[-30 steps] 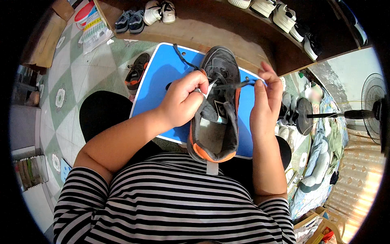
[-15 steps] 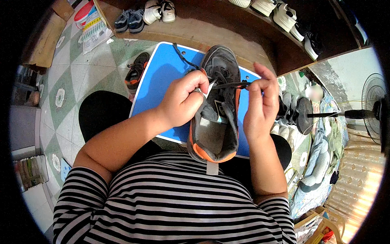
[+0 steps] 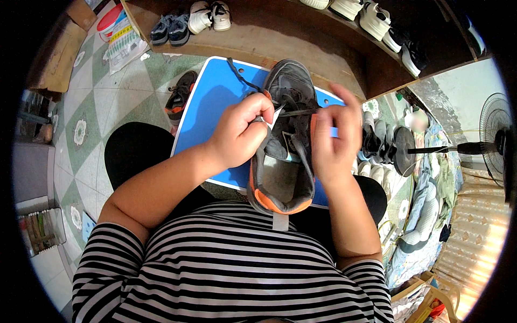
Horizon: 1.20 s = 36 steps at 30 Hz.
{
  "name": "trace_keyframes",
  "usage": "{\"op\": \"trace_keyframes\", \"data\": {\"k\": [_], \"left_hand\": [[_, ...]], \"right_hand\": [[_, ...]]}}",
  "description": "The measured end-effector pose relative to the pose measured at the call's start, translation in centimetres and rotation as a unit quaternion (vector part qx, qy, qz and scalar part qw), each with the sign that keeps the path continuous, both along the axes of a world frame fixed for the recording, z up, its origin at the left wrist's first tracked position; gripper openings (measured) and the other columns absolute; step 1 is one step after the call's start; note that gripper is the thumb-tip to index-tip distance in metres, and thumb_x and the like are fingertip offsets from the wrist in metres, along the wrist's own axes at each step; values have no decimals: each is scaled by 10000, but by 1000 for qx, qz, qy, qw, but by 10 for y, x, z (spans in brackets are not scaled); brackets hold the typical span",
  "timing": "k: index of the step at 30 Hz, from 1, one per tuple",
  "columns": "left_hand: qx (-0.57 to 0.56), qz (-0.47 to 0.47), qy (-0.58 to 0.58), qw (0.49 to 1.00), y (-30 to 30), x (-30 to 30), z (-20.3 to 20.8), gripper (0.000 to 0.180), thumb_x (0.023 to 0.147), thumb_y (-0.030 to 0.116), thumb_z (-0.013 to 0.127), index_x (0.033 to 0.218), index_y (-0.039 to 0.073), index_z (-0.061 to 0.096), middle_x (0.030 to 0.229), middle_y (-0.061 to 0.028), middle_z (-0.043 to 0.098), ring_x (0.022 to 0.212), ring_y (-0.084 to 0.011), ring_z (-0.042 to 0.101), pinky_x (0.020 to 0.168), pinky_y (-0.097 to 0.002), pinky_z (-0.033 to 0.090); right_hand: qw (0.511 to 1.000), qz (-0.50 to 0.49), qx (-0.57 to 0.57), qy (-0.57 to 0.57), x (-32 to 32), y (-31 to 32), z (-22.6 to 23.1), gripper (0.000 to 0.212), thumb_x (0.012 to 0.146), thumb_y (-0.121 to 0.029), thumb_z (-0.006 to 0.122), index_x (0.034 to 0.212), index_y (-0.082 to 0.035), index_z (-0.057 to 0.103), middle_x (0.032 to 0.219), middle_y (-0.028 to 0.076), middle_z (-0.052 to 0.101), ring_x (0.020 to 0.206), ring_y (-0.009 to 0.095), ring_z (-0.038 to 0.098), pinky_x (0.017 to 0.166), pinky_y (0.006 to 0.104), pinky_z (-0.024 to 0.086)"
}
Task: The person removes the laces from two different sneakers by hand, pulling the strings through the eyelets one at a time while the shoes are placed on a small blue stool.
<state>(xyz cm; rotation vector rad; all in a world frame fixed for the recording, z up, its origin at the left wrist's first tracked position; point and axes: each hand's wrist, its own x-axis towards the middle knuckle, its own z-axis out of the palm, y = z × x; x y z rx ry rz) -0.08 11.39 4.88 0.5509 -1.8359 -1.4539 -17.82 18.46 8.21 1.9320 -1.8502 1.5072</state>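
Observation:
A black shoe with orange trim [image 3: 291, 75] rests on a blue board with a white edge [image 3: 202, 118], toe pointing away from me. My left hand [image 3: 245, 129] is closed on the shoe's left side near the lace holes, and a white sliver shows beside its fingertips. My right hand [image 3: 338, 134], partly blurred, is at the shoe's right side. Its thumb and fingers pinch a dark shoelace [image 3: 299, 113] stretched across the laced opening, with one finger raised. The lace's other end [image 3: 237, 72] lies loose on the board at the far left.
A matching shoe [image 3: 180, 97] stands on the tiled floor left of the board. Beyond lies a wooden shoe rack [image 3: 269, 37] with several pairs. More shoes [image 3: 379, 140] and a standing fan [image 3: 493, 140] are at the right. A bucket [image 3: 110, 21] stands far left.
My right hand has shifted left and closer to the shoe, so less lace shows between it and the shoe. My left hand has hardly moved.

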Motion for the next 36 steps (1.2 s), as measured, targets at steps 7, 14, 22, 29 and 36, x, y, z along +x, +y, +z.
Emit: {"op": "trace_keyframes", "data": {"k": [7, 14, 22, 29, 36], "left_hand": [[-24, 29, 28, 999, 0, -5, 0, 104, 761, -43, 448, 839, 19, 478, 773, -50, 495, 699, -119, 459, 642, -247, 389], [-16, 5, 1, 1000, 0, -1, -1, 127, 786, -46, 410, 879, 22, 463, 850, -17, 475, 798, -78, 442, 726, -215, 373], [-17, 6, -15, 1000, 0, 1, -2, 137, 779, -52, 417, 885, 22, 462, 856, -19, 471, 807, -80, 443, 734, -216, 372], [-10, 5, 1, 1000, 0, -1, -2, 132, 780, -51, 419, 878, 25, 464, 837, -10, 472, 779, -73, 444, 701, -214, 371], [-18, 11, -13, 1000, 0, 1, -1, 134, 782, -50, 420, 884, 23, 467, 837, -14, 478, 780, -72, 444, 704, -213, 373]], "right_hand": [[996, 9, 25, 82, -4, 0, 4, 246, 758, -131, 659, 986, -53, 605, 1197, 196, 528, 1115, 365, 485, 961, 450, 348], [976, 56, 142, 157, 8, -3, 5, 215, 739, -156, 694, 914, -63, 610, 1187, 151, 547, 1169, 364, 477, 1022, 492, 307], [999, -20, -35, -35, -11, -1, 3, 79, 745, -31, 606, 796, -42, 547, 1144, 169, 567, 1068, 325, 520, 940, 420, 360], [985, 71, 88, 129, 3, -3, 3, 171, 748, -154, 685, 881, -61, 632, 1147, 144, 567, 1114, 352, 494, 968, 464, 344], [999, 32, 24, -31, 1, 2, -2, 75, 841, -92, 605, 834, -21, 583, 1125, 180, 576, 1081, 329, 521, 960, 430, 369]]}}
